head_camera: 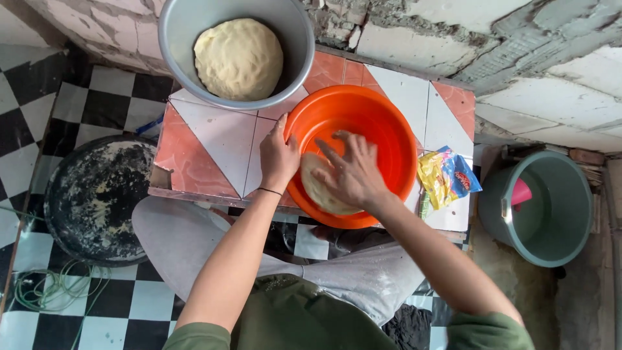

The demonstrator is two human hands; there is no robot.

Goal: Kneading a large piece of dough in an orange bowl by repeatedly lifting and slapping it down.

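1. Floor: black and white checked tiles, seen from my head camera looking straight down

2. Low table: tiled top in white and terracotta triangles, set against a rough plastered wall

3. Metal bowl: grey, at the far left of the table, holding a large round ball of dough

4. Orange basin: plastic, round, at the near edge of the table, just beside the metal bowl

5. Black round pan: on the floor left of the table, smeared with flour and dough scraps

6. Grey-green bucket: on the ground to the right, with a pink scoop inside

7. Flat dough disc: pale, lying in the near part of the orange basin, partly under my right hand

8. My right hand: fingers spread flat, palm pressed onto the disc, gripping nothing

9. My left hand: curled over the basin's left rim, holding it; thin black band at the wrist

10. Yellow and blue packet: crumpled, on the table right of the basin

11. Green cord: loose coil on the floor, bottom left
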